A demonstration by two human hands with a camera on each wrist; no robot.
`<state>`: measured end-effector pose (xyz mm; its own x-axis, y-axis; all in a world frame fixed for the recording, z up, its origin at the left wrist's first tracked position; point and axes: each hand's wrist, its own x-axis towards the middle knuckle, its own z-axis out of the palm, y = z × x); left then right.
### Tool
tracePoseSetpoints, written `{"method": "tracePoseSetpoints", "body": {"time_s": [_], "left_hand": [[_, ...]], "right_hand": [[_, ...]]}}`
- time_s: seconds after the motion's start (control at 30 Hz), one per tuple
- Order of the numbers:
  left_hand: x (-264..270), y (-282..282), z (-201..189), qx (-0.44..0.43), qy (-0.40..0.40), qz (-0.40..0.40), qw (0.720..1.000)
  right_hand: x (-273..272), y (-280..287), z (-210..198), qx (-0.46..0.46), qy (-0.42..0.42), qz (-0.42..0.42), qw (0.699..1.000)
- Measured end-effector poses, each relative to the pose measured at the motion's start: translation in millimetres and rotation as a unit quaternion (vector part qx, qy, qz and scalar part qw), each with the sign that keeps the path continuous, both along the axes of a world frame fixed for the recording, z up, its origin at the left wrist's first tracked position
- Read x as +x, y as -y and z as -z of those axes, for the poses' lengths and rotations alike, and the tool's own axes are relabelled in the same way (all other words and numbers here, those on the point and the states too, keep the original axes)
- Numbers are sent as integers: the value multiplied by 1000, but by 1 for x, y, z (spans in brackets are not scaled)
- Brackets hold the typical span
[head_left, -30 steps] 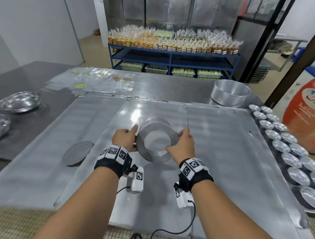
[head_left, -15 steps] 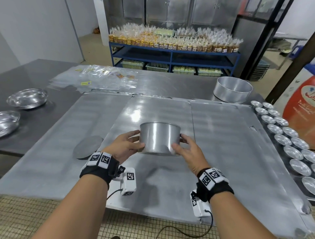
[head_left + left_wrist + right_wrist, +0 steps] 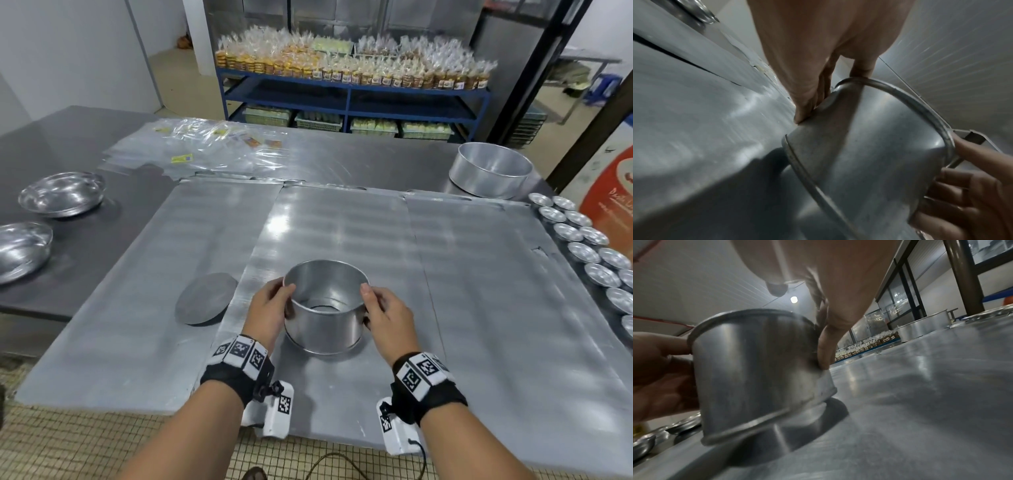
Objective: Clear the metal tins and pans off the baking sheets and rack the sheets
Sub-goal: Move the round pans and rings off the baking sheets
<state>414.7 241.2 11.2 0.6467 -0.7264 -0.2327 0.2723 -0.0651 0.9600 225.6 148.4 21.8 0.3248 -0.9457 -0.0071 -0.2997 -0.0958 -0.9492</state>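
Note:
A round metal cake tin [image 3: 325, 317] with an open bottom hangs upright just above the middle baking sheet [image 3: 342, 222], mouth up. My left hand [image 3: 270, 308] grips its left wall and my right hand [image 3: 385, 313] grips its right wall, thumbs at the rim. In the left wrist view the tin [image 3: 869, 146] fills the centre, my left hand [image 3: 818, 91] curled on its side. The right wrist view shows the tin [image 3: 756, 374] lifted off the sheet, tilted, with my right hand [image 3: 826, 344] on it. A loose round metal disc [image 3: 205, 303] lies on the left sheet [image 3: 137, 274].
A larger round pan [image 3: 489, 174] stands at the back right. Several small fluted tins [image 3: 582, 246] line the right edge. Two steel bowls [image 3: 61, 193] sit on the dark table at left. Clear plastic bags [image 3: 205, 144] lie behind the sheets. A blue shelf [image 3: 349, 99] stands beyond.
The tin was tilted with its opening toward me; both hands turned it upright and brought it nearer and lower over the middle sheet.

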Motion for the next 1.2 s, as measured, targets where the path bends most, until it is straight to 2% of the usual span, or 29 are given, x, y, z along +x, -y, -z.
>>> {"method": "tracePoseSetpoints", "body": {"time_s": [0.2,0.37,0.5,0.63,0.7,0.77,0.83,0.93,1.07,1.13,1.2], "left_hand": [[14,-6,7,11,72,32,997],[29,-6,10,18,80,62,995],[51,-4,8,35,58,75,995],[99,-3,4,95,182,71,976],[130,-3,3,161,264,71,948],[157,-3,3,252,342,93,900],[178,-1,6,358,396,149,833],[199,-1,14,495,434,233,716],[201,-3,26,562,470,276,622],[198,-3,27,572,482,269,607],[201,-2,29,579,479,251,610]], "right_hand": [[16,3,12,0,-57,23,998],[23,6,6,-17,-117,46,992],[27,7,2,-38,-147,62,986],[28,7,3,-26,-141,70,987],[28,6,3,-19,-140,73,987],[28,4,3,-20,-139,81,987],[30,2,3,-24,-139,92,986],[32,0,4,-26,-134,106,985],[37,-4,4,-38,-140,122,982],[39,-6,5,-43,-142,128,981],[41,-6,7,-43,-135,132,981]]}}
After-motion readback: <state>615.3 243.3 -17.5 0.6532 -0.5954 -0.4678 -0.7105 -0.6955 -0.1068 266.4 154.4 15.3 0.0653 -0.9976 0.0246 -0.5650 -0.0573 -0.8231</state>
